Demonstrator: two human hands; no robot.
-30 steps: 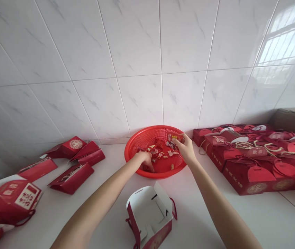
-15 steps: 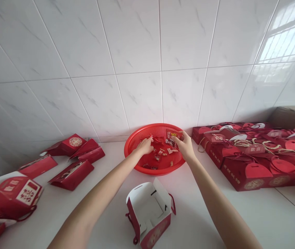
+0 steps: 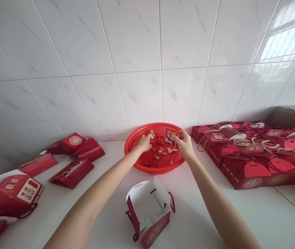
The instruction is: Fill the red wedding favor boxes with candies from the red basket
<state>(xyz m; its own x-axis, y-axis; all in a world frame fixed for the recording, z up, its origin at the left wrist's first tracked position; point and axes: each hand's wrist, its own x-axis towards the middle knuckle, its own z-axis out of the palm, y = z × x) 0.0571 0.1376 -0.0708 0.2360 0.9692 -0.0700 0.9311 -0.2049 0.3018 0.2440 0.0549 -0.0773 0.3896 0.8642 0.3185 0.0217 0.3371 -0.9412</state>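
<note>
A round red plastic basket (image 3: pixel 168 167) stands against the wall, with several wrapped sweets and loose peanuts in it. Over its left part, my left hand (image 3: pixel 144 144) is closed on a small red and white wrapped sweet (image 3: pixel 151 134). My right hand (image 3: pixel 184 144), at the basket's right side, pinches a red packet (image 3: pixel 173 133) with yellow print. In front of the basket an open red gift box (image 3: pixel 149 211) shows its white inside, with a dark red cord handle on either side.
Closed red boxes (image 3: pixel 256 169) with cords stand in rows at the right, a cardboard box (image 3: pixel 284 117) behind them. Several more red boxes (image 3: pixel 72 173) lie at the left. A white tiled wall (image 3: pixel 142 100) rises behind the white counter (image 3: pixel 191 214).
My left hand has shifted slightly within the basket, and the red and white sweet now shows above its fingers. My right hand still pinches the packet in nearly the same place.
</note>
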